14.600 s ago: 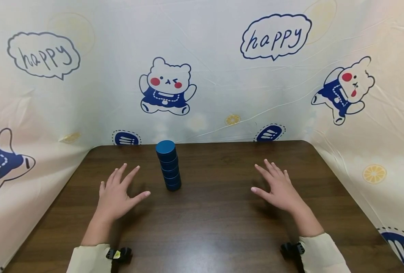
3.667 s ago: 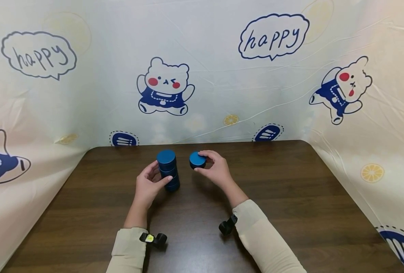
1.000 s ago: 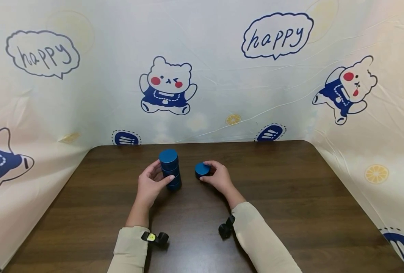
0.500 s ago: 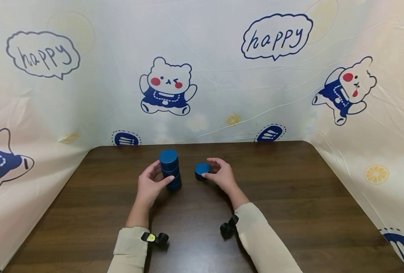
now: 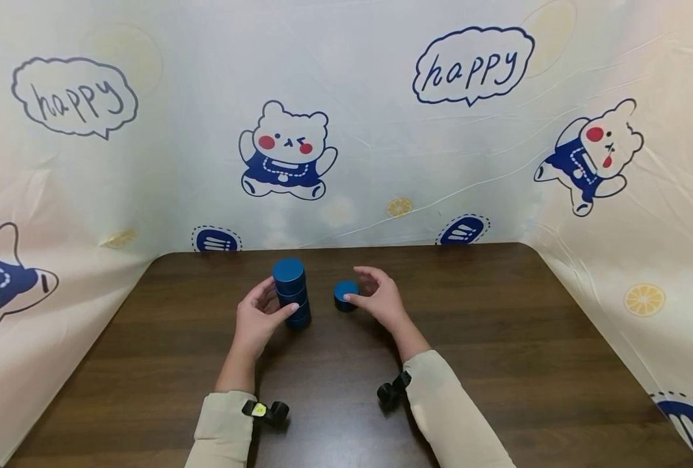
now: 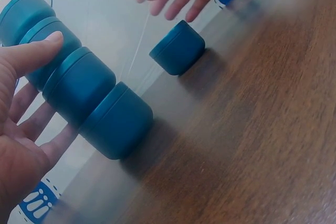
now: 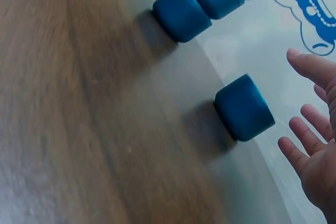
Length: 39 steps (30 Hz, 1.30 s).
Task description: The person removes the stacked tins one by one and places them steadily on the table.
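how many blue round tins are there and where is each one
5: four in an upright stack gripped by the left hand, and one lone tin on the table, near the right hand. I see no sign of hidden ones.

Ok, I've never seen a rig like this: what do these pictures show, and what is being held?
There is no machine here: a person works bare-handed. The wide picture comes from a camera worn on the head, looking forward and down. The two close, tilted ones each come from a black camera worn on a wrist. On the table stand a stack of blue tins, four showing, and a single tin apart from it. The left hand holds the stack. The right hand is beside the single tin, gripping nothing.
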{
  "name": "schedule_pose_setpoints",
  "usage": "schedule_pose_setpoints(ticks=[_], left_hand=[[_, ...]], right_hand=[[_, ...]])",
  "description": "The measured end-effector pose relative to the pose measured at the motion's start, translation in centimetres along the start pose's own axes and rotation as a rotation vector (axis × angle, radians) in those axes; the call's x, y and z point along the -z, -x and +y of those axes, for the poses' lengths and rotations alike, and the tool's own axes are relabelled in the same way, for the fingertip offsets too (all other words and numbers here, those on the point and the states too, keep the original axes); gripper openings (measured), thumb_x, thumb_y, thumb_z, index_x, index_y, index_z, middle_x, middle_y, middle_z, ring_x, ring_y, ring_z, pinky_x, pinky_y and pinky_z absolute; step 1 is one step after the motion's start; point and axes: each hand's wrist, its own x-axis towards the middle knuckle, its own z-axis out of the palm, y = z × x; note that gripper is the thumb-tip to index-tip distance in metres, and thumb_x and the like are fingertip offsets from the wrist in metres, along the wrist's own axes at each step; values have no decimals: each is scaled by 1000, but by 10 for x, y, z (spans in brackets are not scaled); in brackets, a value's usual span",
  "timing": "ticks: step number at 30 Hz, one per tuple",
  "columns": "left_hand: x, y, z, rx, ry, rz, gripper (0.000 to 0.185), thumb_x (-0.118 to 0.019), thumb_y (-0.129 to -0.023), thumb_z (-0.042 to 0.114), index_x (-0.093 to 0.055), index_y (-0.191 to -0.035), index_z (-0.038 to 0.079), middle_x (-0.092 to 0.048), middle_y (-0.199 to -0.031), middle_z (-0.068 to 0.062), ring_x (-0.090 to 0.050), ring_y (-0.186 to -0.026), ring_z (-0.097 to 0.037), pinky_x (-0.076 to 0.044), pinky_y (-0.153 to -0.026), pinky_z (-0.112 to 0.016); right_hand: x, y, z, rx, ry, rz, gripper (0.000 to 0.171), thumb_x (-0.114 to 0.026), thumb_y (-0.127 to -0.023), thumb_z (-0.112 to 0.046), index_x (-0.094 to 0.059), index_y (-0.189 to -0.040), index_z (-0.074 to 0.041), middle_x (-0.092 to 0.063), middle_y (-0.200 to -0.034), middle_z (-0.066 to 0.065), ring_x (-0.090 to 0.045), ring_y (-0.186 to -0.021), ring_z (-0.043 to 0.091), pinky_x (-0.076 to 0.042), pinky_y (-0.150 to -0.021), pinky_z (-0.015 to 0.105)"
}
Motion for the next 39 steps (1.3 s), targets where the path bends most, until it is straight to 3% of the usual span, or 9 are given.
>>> schedule_pose_setpoints(ticks=[5, 12, 29, 39], left_hand=[[0, 1, 1, -14, 7, 2, 73, -82, -80, 16, -47, -144, 11, -49, -144, -10, -48, -129, -27, -40, -106, -47], [0, 1, 0, -13, 7, 0, 73, -82, -80, 17, -47, -143, 12, -49, -144, -10, -48, -128, -27, -41, -105, -46], [0, 1, 0, -13, -5, 9, 72, -82, -80, 19, -48, -143, 12, -50, -143, -10, -48, -129, -28, -40, -106, -48], [-1, 1, 0, -12, -1, 5, 73, -82, -79, 20, -48, -143, 13, -50, -143, -10, -47, -129, -28, -40, -106, -48]], right_hand=[[-2, 1, -9, 20, -30, -3, 57, -84, -78, -14, -61, -130, -16, -58, -130, 7, -53, -123, 31, -46, -100, 46], [-3, 3, -24, 60, -61, -36, 59, -82, -79, -11, -58, -133, -10, -53, -135, 16, -50, -125, 36, -43, -103, 50], [-14, -3, -53, 175, -9, -75, 57, -83, -80, -20, -59, -132, -17, -55, -134, 6, -52, -122, 25, -42, -105, 47], [-16, -8, -66, 246, -8, -95, 58, -82, -80, -20, -59, -132, -14, -55, -133, 9, -52, -122, 31, -42, -104, 51]])
